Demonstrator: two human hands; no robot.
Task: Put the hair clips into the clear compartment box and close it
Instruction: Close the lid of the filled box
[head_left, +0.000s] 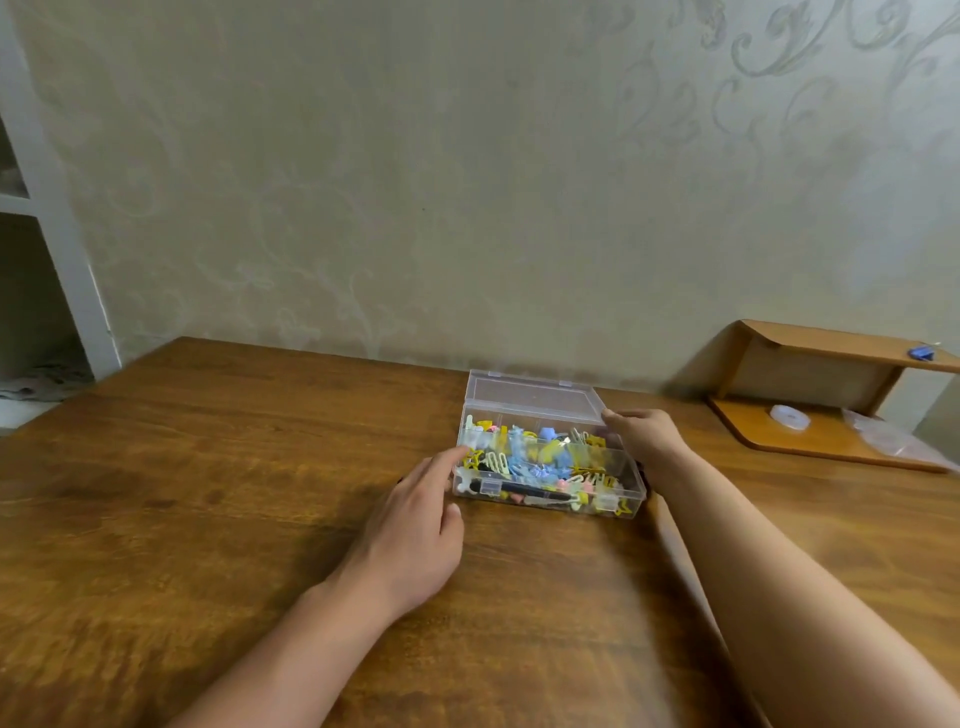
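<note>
Clear box (545, 467): right hand (641, 434) grips lid (532, 397); left hand (421, 514) relaxed, fingertips touching.

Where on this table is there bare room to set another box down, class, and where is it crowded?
Bare wood lies left of the left hand and along the near edge between the forearms. It is crowded around the clear compartment box, flanked by both hands, and by the wooden shelf beyond the right hand.

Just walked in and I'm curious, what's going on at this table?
A person is packing hair clips into a clear box on a wooden table. The clips are already inside. The right hand holds the raised lid at its corner, while the left hand steadies the box's side. The lid isn't shut yet.
</note>
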